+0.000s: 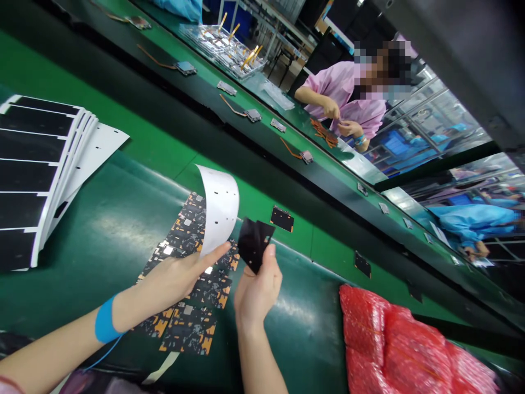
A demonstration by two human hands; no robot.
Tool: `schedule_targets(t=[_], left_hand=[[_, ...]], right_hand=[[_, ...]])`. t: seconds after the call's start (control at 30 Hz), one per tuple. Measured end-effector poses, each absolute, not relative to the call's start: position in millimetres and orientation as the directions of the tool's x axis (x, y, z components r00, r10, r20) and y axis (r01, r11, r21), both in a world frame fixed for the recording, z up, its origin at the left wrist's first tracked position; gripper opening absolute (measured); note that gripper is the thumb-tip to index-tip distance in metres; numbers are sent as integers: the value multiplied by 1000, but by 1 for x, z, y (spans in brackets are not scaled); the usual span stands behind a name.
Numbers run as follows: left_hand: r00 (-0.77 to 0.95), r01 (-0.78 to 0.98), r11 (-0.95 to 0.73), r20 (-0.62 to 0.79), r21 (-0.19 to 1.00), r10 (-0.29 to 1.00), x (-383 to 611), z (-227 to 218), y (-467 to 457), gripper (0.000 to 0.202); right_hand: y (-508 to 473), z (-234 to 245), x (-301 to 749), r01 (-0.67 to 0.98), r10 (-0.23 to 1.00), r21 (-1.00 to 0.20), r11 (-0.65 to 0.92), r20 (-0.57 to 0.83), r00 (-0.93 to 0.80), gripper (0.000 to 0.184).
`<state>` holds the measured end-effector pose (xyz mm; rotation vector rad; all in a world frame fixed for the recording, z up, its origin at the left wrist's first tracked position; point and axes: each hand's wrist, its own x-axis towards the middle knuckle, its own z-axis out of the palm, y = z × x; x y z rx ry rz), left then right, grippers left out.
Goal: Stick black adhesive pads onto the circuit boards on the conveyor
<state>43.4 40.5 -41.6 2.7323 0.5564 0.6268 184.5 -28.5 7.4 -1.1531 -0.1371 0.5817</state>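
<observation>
My left hand (174, 276), with a blue band (105, 320) on its wrist, is over several circuit boards (191, 328) on the green mat. Its index finger points right. A curled white sheet (221, 202) with small dark holes rises from behind that finger; the hand appears to grip its lower end, though the thumb is hidden. In my right hand (259, 293), thumb and fingers pinch a thin black piece (253, 243), like a film with small cut-outs, tilted up and slightly blurred. The left fingertip is close beside this piece; I cannot tell whether they touch.
At left lies a stack of white sheets with black panels (30, 148). Red bubble wrap (410, 345) sits at lower right. Black boards (282, 218) lie beyond my hands. Small parts line a dark rail, a clear tray (223, 46) stands behind, and a co-worker (344, 98) works across.
</observation>
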Motion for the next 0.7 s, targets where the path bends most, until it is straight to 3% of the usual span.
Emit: schedule_targets(t=[0.1,0.2,0.33,0.43,0.53,0.63,0.7], left_hand=[[831,350,-894,347,280,434,46,-39,39,107],[830,318,-902,373,294,414,42,-34,38,102],[836,183,-838,367,514,408,33,-23,43,85],[841,112,-654,278,749,463,20,-11,53,66],[917,61,-325,76,944,393,6,-3,66,68],[962,41,-100,-12,994,272,-1,1,77,60],[974,34,-33,-26,999,223,-2,3,81,55]], right_hand=[[-33,15,161,-392,685,-896,206,-154,712,48],[-40,16,161,-225,790,-951,212,32,612,61],[-48,20,194,-18,822,-968,250,202,532,68],[-52,26,222,129,819,-960,247,278,503,64],[-51,31,241,205,886,-959,194,262,383,58],[-45,38,249,222,940,-965,137,198,278,55],[-40,45,250,248,947,-962,117,183,263,40]])
